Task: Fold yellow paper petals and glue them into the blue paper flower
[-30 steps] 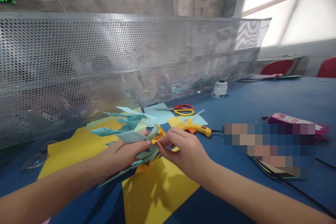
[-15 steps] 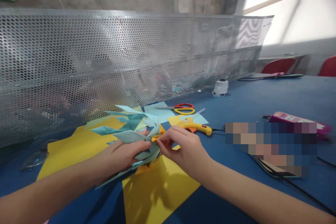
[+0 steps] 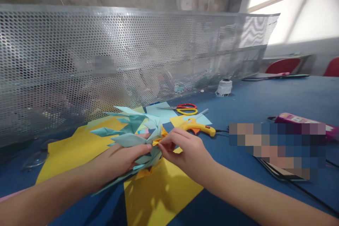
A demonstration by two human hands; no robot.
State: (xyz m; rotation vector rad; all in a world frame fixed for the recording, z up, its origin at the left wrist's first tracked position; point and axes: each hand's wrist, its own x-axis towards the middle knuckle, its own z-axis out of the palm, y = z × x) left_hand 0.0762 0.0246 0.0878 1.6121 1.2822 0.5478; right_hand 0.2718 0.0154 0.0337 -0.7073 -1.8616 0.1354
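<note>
My left hand [image 3: 124, 155] is wrapped around a spiky folded-paper piece [image 3: 129, 130] made of pale blue and teal points, held just above the blue table [image 3: 265, 106]. My right hand [image 3: 188, 150] pinches a small orange folded bit [image 3: 160, 137] at the right side of that paper piece, thumb and fingers pressed together. Yellow paper sheets [image 3: 156, 190] lie under both hands.
A yellow glue gun [image 3: 197, 127] with its cord lies just behind my right hand. Red-and-yellow scissors [image 3: 185, 108] rest on light blue paper farther back. A perforated metal screen [image 3: 132, 56] runs along the table. A pink case [image 3: 299, 120] and a roll of tape [image 3: 224, 87] sit to the right.
The view has shifted slightly. Both hands keep their hold on the paper piece with almost no movement.
</note>
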